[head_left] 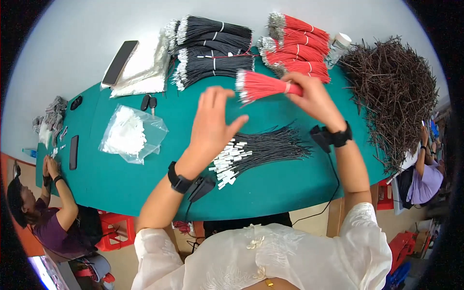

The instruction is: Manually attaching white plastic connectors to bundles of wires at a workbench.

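A tied bundle of red wires [263, 87] with white ends is gripped near its band by my right hand [311, 95], lifted over the green table. The white ends point left, toward my left hand [211, 121]. That hand is raised with its fingers stretched and thumb apart, holding nothing. Below it, loose black wires [275, 150] lie spread on the table, their white connectors [229, 162] on the left side. Each wrist wears a black strap with a small device.
Black wire bundles [212, 48] and red wire bundles [299, 46] are stacked at the back. A heap of dark brown wires [394, 92] covers the right end. Leftward lie a bag of white connectors [128, 133], keys [149, 103] and a phone [121, 62]. People sit at both sides.
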`<action>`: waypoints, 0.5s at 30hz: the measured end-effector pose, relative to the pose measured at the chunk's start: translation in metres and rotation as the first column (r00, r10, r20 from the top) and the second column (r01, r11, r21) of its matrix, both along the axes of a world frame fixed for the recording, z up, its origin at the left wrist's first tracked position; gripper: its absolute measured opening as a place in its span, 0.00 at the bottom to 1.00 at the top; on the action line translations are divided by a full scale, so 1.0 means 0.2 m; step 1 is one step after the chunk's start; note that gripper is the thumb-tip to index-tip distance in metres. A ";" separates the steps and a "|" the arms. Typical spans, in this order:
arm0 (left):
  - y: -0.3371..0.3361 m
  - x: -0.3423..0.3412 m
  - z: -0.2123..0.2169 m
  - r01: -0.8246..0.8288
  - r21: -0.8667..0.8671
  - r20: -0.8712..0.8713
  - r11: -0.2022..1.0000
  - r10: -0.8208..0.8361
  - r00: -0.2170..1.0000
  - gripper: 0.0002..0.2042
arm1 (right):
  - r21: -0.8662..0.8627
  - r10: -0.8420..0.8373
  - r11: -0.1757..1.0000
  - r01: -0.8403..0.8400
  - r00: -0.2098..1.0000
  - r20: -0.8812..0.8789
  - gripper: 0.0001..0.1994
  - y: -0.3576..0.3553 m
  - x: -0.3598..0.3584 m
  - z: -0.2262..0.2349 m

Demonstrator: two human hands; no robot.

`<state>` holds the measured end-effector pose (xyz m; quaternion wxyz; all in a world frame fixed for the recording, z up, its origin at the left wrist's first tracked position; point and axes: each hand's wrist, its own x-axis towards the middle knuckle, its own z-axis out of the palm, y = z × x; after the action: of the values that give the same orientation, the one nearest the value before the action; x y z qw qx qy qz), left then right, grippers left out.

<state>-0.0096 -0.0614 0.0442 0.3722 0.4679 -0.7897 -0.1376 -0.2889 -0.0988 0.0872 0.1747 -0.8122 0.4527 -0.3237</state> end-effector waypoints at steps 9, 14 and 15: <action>-0.17 0.04 -0.06 0.044 -0.287 0.276 0.957 0.038 0.960 0.18 | -0.107 0.131 0.985 -0.138 0.989 -0.071 0.15 -0.01 0.37 -0.17; -0.20 0.06 -0.10 0.025 -0.213 0.273 0.977 0.035 0.961 0.13 | -0.103 0.197 0.975 -0.198 0.980 -0.018 0.14 -0.02 0.37 -0.20; -0.20 0.05 -0.11 0.030 -0.229 0.260 0.973 0.031 0.965 0.12 | -0.098 0.193 0.976 -0.193 0.981 -0.017 0.14 -0.02 0.37 -0.21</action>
<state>0.0006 -0.1010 0.0214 0.3163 0.4357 -0.8425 0.0183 -0.2155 -0.1033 0.0450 0.1629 -0.8613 0.3557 -0.3242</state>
